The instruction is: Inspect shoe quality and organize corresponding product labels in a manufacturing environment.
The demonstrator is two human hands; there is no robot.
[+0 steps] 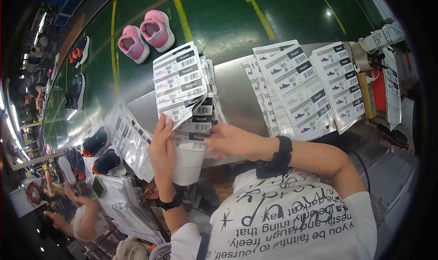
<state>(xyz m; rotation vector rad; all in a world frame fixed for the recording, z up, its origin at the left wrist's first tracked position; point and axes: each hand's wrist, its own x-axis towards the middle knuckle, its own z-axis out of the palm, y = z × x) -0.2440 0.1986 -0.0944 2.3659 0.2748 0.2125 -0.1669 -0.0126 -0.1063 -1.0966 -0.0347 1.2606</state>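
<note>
A stack of label sheets (pixel 180 80), printed with pink shoes and barcodes, lies in front of me across the edge of the conveyor. The lower end of the top sheet curls up, and my left hand (pixel 162 144) grips it by that edge. Beneath it shows another label sheet (pixel 194 144) with dark header bands. My right hand (pixel 230 141) has its curled fingers at the right edge of this lower sheet, pinching there; the exact fingertip contact is partly hidden. A pair of pink shoes (pixel 145 36) stands just beyond the stack.
More label sheets (pixel 294 89) lie to the right, beside a box (pixel 366 93) and cables. The green conveyor (pixel 219 18) with yellow lines runs beyond. Dark shoes (pixel 107 150) and plastic-wrapped sheets (pixel 132 144) are at left. Another person (pixel 86 219) sits at lower left, near a fan (pixel 132 250).
</note>
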